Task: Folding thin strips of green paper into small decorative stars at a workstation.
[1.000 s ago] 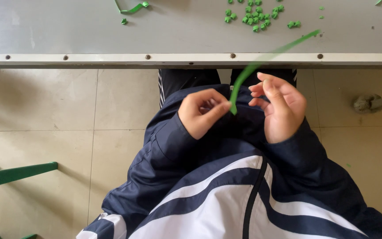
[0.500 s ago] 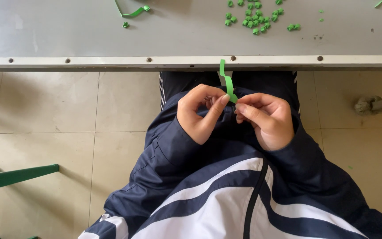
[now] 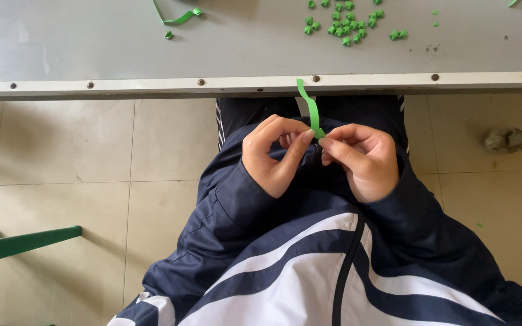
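Note:
A narrow green paper strip sticks up from between my fingertips toward the table edge. My left hand pinches its lower end with thumb and forefinger. Pressed against that same spot, my right hand grips the strip with its thumb and fingers. Both hands hover over my lap, above a dark blue jacket with white stripes. The folded end of the strip is hidden between my fingers.
The grey table spans the top. On it lie several small folded green paper pieces and a loose curled green strip. Beige floor tiles lie below. A green chair part shows at lower left, a metal foot at right.
The long strip that slanted up to the right has become much shorter and now stands nearly upright. My hands have drawn closer together, fingertips meeting at its base.

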